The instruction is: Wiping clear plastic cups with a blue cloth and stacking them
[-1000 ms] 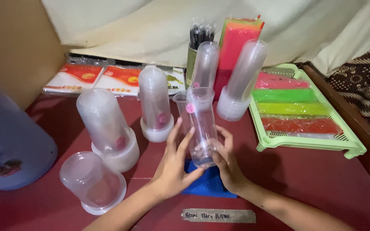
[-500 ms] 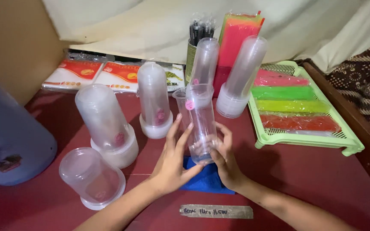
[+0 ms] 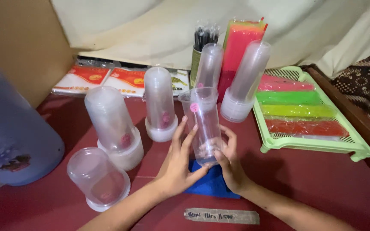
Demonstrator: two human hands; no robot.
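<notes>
1. Head view: the left hand point(image 3: 177, 164) and right hand point(image 3: 230, 164) clasp a clear plastic cup stack point(image 3: 205, 125) from either side, fingers upright along its wall, forearms rising from the bottom edge.
2. The cup stack stands upright just above a blue cloth point(image 3: 213, 183) on the red table point(image 3: 313, 179), both hands closed around its lower half.
3. Left of the cup stack stand 3 inverted stacks of clear cups: a tall stack point(image 3: 159, 102), a wider stack point(image 3: 112, 126) and a short stack point(image 3: 96, 177).
4. Behind the cup stack rise 2 more leaning stacks point(image 3: 246, 81).
5. Right of the cup stack, 1 green tray point(image 3: 317, 145) holds 4 coloured bundles.
6. Far left of it stands 1 blue container point(image 3: 13, 145).
</notes>
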